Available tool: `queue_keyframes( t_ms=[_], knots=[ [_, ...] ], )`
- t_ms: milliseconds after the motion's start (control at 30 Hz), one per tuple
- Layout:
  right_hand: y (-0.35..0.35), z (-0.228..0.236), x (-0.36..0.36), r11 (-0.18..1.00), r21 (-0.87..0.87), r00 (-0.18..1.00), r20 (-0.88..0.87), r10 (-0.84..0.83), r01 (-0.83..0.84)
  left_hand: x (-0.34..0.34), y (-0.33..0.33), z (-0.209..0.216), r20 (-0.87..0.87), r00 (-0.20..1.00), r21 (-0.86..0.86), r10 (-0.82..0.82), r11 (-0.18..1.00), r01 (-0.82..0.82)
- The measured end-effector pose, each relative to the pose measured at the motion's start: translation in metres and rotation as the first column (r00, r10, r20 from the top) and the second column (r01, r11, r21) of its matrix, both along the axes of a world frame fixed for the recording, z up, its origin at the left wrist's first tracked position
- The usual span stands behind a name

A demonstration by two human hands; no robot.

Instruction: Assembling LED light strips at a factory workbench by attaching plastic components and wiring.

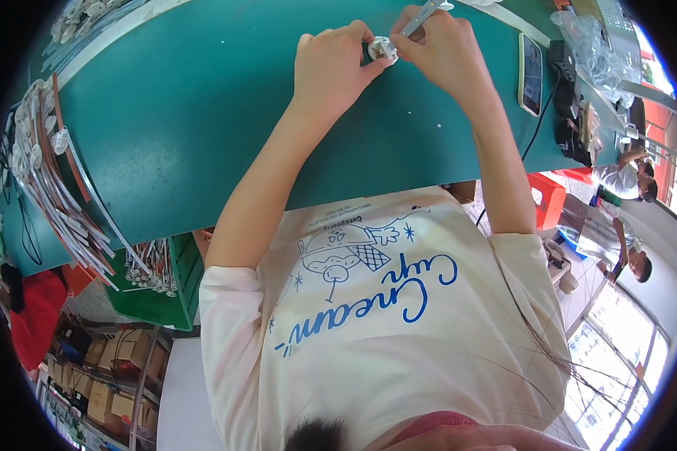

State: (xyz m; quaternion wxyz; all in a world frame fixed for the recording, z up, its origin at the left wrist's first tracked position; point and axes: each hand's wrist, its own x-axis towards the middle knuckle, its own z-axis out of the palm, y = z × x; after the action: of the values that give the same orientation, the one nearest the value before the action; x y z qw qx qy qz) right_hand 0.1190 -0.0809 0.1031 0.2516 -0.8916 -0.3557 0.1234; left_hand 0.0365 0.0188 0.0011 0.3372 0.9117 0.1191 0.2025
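Observation:
My left hand [331, 64] pinches a small round white piece [382, 49] by its edge, between thumb and forefinger, over the green table [226, 98]. The middle of this piece looks brownish; its finer detail is too small to tell. My right hand [451, 60] is closed around a slim, flat grey tool [421, 18], with the thumb side of that hand right against the white piece. Fingers cover part of the tool, and its exact kind cannot be made out. Both forearms reach across the table's near edge.
A phone [530, 74] lies right of my right hand, near a black cable and adapter [561, 59]. Clear plastic bags [590, 49] sit beyond. Flat strips with white ends [60, 188] overhang the left edge above a green crate [184, 274]. Two people [624, 244] are at the far right.

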Motion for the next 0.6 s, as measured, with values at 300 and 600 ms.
queue_keyframes(
  t_ms=[300,600],
  knots=[
    [-0.003,-0.008,0.014,0.978,-0.206,0.988,0.136,0.071,-0.042,-0.003,0.002,0.043,-0.208,0.976,-0.022,-0.071,0.997,0.068],
    [-0.014,-0.020,-0.005,0.993,0.057,0.994,0.040,-0.104,0.102,-0.001,0.001,0.014,-0.023,0.999,-0.008,-0.023,1.000,0.023]
  ],
)
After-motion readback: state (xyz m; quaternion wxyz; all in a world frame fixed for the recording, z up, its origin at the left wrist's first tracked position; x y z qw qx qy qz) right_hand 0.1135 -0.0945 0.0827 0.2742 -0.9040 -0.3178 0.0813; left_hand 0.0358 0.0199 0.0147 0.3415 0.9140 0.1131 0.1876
